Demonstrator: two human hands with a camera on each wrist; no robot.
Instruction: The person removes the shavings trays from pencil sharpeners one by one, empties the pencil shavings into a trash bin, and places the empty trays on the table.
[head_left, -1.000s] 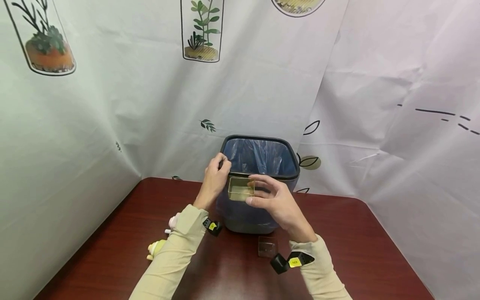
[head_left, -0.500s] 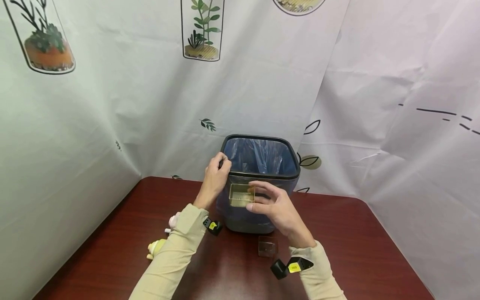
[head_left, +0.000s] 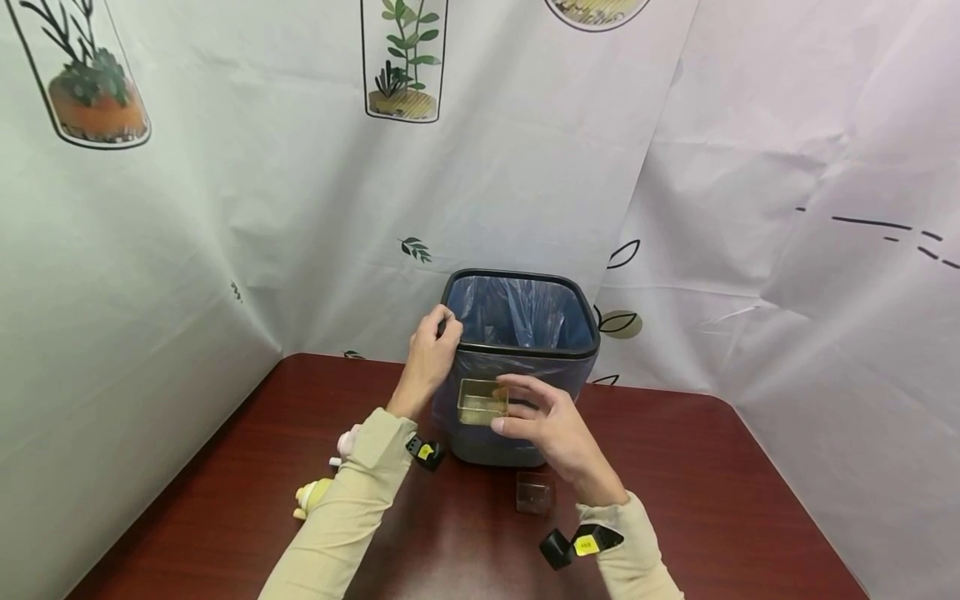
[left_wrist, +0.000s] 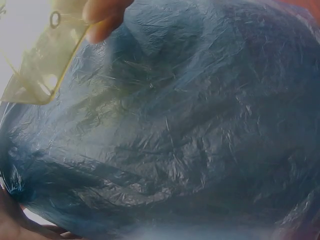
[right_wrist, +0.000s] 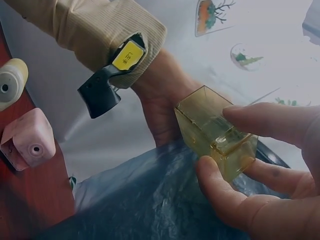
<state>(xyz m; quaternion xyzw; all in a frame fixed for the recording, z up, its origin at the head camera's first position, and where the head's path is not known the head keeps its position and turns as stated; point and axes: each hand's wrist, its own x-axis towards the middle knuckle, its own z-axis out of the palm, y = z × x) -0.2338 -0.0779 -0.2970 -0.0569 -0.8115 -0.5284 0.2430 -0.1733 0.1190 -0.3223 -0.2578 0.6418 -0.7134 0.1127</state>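
A trash can (head_left: 480, 450) lined with a blue plastic bag (head_left: 517, 312) stands toward the back of the table. My left hand (head_left: 431, 358) grips the left front of its black rim (head_left: 528, 352). Between thumb and fingers, my right hand (head_left: 555, 425) holds a small clear yellow plastic box (head_left: 483, 402) in front of the can's bagged side. The right wrist view shows the box (right_wrist: 215, 130) tilted between the fingertips, with my left hand (right_wrist: 162, 95) behind it. In the left wrist view, the box (left_wrist: 55, 50) crosses the upper left corner before the bag. A clear plastic box (head_left: 535, 493) sits on the table below.
Beside my left sleeve lie a pink object (head_left: 348, 442) and a yellow-and-white one (head_left: 311, 497), both partly covered by the arm. The dark red table (head_left: 675, 483) extends to both sides. White cloth walls (head_left: 525, 167) with plant prints enclose the back and sides.
My right hand has lowered the yellow box from just under the rim to farther down the can's front. The left hand has stayed on the rim.
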